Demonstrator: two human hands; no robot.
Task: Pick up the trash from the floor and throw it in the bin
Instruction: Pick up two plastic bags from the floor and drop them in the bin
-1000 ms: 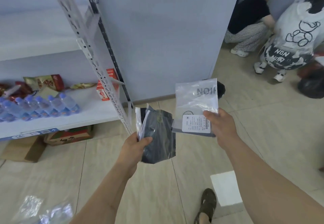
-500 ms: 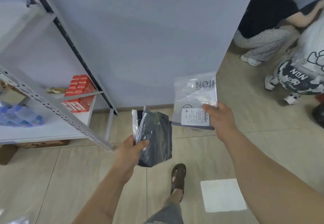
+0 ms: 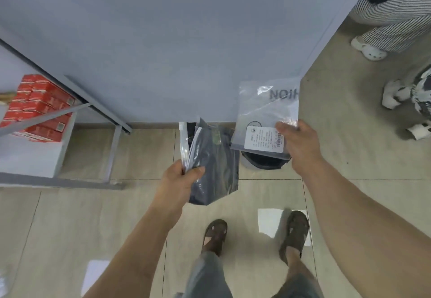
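Head view: 2 bag bundles, 1 bin.

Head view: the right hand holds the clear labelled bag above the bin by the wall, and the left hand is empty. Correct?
Not quite. The head view shows the left hand gripping a bundle of dark plastic bags. The rest stands: the right hand holds the clear labelled bag above the bin by the wall.

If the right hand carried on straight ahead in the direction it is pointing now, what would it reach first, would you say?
Probably the bin against the wall: the right hand holds the clear plastic bag just above its rim. Depth from this one view is uncertain; it might pass over it to the wall.
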